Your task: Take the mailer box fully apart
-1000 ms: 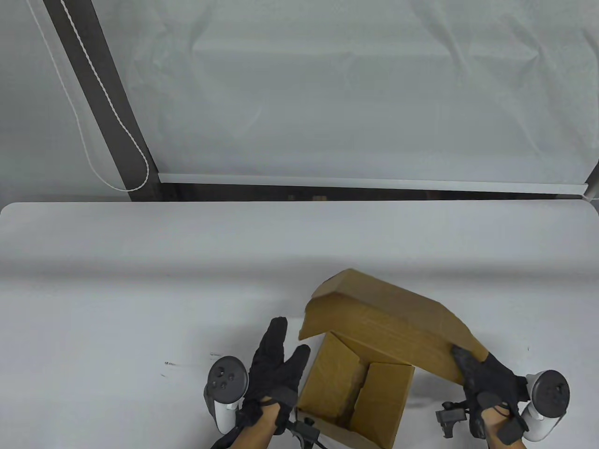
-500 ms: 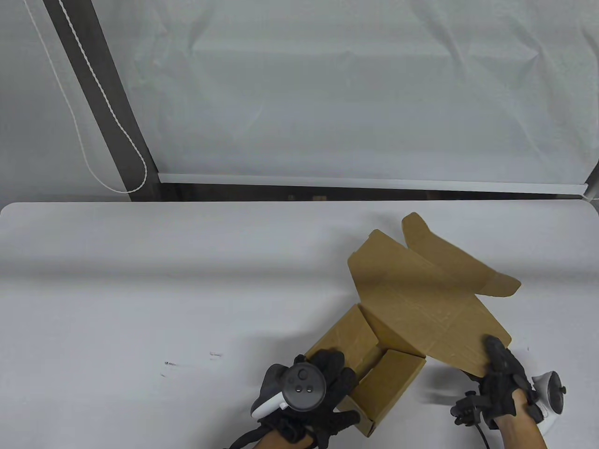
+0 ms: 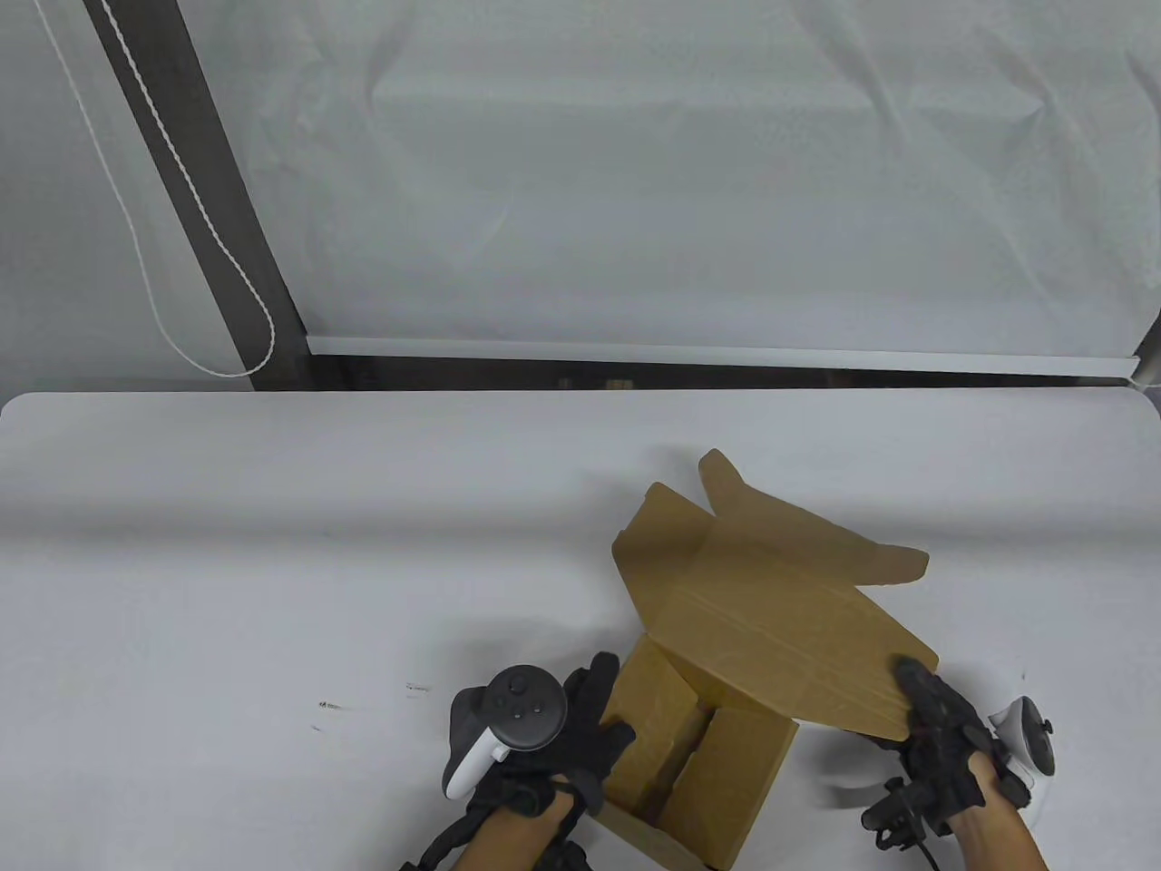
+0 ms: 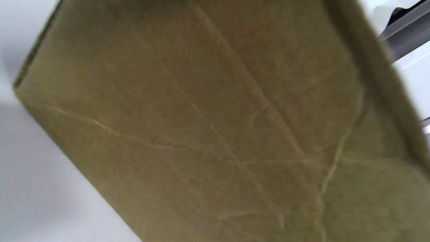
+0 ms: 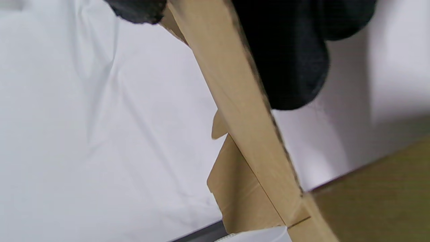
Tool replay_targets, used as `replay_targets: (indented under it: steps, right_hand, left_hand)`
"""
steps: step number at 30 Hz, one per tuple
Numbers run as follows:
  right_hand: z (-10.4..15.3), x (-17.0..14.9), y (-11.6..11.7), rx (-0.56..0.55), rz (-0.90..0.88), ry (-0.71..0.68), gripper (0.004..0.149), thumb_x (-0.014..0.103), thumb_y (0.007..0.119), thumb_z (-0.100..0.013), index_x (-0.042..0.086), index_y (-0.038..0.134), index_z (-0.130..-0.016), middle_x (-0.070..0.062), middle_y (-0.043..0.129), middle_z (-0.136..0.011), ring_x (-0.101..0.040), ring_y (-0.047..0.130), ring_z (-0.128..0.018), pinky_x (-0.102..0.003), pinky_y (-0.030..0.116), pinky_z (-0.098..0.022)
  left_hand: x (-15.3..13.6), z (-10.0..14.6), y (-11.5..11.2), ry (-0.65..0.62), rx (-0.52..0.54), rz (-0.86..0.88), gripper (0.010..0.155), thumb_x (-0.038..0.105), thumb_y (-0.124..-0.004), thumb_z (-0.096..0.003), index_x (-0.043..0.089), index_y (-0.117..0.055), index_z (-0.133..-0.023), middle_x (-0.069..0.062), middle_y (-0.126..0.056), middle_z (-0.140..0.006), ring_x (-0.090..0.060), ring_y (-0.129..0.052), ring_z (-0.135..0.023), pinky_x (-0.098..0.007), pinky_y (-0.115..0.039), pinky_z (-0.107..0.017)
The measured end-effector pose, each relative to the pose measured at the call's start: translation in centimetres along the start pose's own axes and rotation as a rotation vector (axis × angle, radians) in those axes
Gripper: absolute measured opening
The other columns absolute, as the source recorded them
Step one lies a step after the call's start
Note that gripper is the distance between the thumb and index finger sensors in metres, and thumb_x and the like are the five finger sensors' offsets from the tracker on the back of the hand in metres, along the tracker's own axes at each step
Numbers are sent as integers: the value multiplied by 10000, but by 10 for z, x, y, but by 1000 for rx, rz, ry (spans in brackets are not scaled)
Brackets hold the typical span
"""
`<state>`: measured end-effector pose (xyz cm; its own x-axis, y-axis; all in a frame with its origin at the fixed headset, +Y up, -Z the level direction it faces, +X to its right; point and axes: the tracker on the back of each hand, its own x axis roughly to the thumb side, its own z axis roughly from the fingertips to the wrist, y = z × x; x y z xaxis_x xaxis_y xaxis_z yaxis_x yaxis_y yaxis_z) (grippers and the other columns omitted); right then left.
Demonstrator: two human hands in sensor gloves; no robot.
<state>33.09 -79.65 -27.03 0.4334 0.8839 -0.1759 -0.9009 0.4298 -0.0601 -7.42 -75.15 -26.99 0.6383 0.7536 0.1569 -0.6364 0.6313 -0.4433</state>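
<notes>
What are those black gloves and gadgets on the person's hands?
Both the left hand and right hand wear black fabric gloves. Strapped to each is a tracker: the left tracker has a dark round face with buttons and a white handle; the right tracker is white and dark. Black cables trail at bare wrists.

Left hand (image 3: 580, 726) seemingly presses flat; right hand (image 3: 939, 735) pinches, fingers closed

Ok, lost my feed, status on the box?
Left hand on box side wall. Right hand holds open lid. Nothing blocking.

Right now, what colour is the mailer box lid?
Plain brown cardboard lid, clearest in the table view.
</notes>
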Motion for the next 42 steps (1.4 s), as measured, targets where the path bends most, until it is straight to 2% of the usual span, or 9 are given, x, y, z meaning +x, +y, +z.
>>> replay_targets:
  steps: [3,5,11,15,19,22,28,32,42]
  right_hand:
    - [0,3,-4,-50,30,-25,695,397,640,-569,-73,409,-1027,-319,835,-807,-384,956,-557,-631,633,-588]
    - [1,8,-6,-73,100,-67,695,403,636,-571,-58,397,-1033,-306,825,-819,-367,954,-571,-621,634,-597]
    - [12,26,-7,-231,245,-168,823,467,657,-573,-24,203,-1053,-349,656,-922,-408,856,-682,-644,549,-634]
    - [24,40,4,-403,541,-364,753,480,680,-543,85,346,-1091,-364,677,-909,-396,872,-648,-626,588,-605]
    - [35,49,43,-311,765,-525,668,487,704,-525,106,576,-1059,-328,784,-802,-270,898,-449,-527,684,-480]
    - [36,44,82,-39,1050,-591,661,530,702,-519,149,635,-1055,-338,780,-822,-327,892,-512,-567,651,-523]
    - [32,15,119,290,1294,-436,675,587,706,-508,130,743,-1003,-352,790,-829,-357,904,-537,-599,640,-557]
    - [22,-3,110,375,1239,-289,631,524,691,-539,203,584,-1071,-343,835,-772,-357,918,-476,-610,640,-553]
    - [19,-11,102,336,1165,-274,619,537,689,-534,249,576,-1070,-372,799,-804,-392,913,-527,-632,613,-583]
  left_hand:
    - [6,-3,-3,-68,-36,-16,714,216,-671,-574,492,-244,-1075,-223,-240,-1177,-593,-694,-805,-733,-477,-589]
    - [8,-4,-5,-33,-11,-61,581,163,-662,-549,327,-561,-1097,-256,-294,-1174,-591,-714,-786,-718,-534,-539]
    - [4,-3,-5,-3,-37,-45,571,265,-670,-573,278,-523,-1124,-275,-298,-1170,-564,-689,-808,-685,-558,-522]
    - [2,-2,-4,7,-43,-25,635,396,-684,-586,236,-438,-1149,-294,-256,-1164,-582,-655,-811,-683,-553,-519]
    - [0,1,-4,11,-58,3,720,460,-673,-582,199,-334,-1161,-314,-192,-1154,-609,-601,-823,-694,-525,-532]
    - [-1,0,-6,26,-66,19,731,478,-653,-588,210,-294,-1165,-300,-154,-1157,-609,-567,-847,-698,-503,-552]
    - [2,-1,-9,27,-76,11,760,487,-658,-588,212,-239,-1159,-268,-75,-1158,-593,-469,-938,-718,-415,-619]
    - [-7,-2,-8,-5,-96,107,757,503,-635,-595,233,-209,-1159,-253,-45,-1157,-599,-405,-958,-723,-374,-640]
    - [-12,-4,-8,-21,-103,197,744,509,-616,-601,254,-204,-1165,-250,-23,-1154,-613,-343,-967,-733,-338,-646]
